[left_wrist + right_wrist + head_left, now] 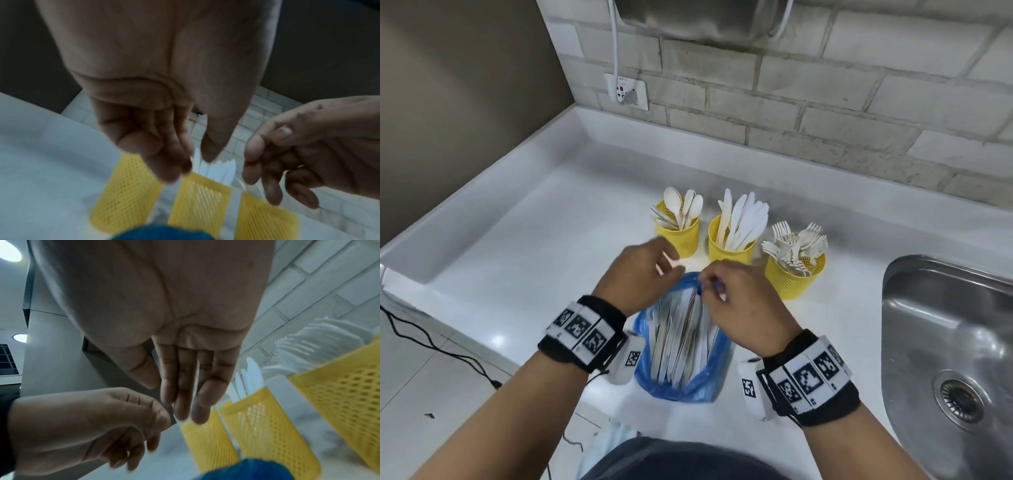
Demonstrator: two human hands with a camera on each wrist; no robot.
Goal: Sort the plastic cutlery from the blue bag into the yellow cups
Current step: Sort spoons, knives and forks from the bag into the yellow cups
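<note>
The blue bag (709, 380) lies on the white counter near its front edge, mouth toward the cups, with several white cutlery pieces (678, 339) inside. My right hand (712, 284) pinches the bag's far rim. My left hand (671, 267) hovers just left of it over the rim, fingers curled toward the thumb, and I see nothing in it. Behind stand three yellow mesh cups: spoons (678, 236), knives (730, 245), forks (792, 277). Both wrist views show the left hand (195, 159) and right hand (162, 391) close together before the cups, blurred.
A steel sink (890, 308) is set into the counter at the right. A brick wall with a socket (627, 91) runs behind the cups. The counter has a raised lip on the left; a black cable (431, 344) lies on the floor below.
</note>
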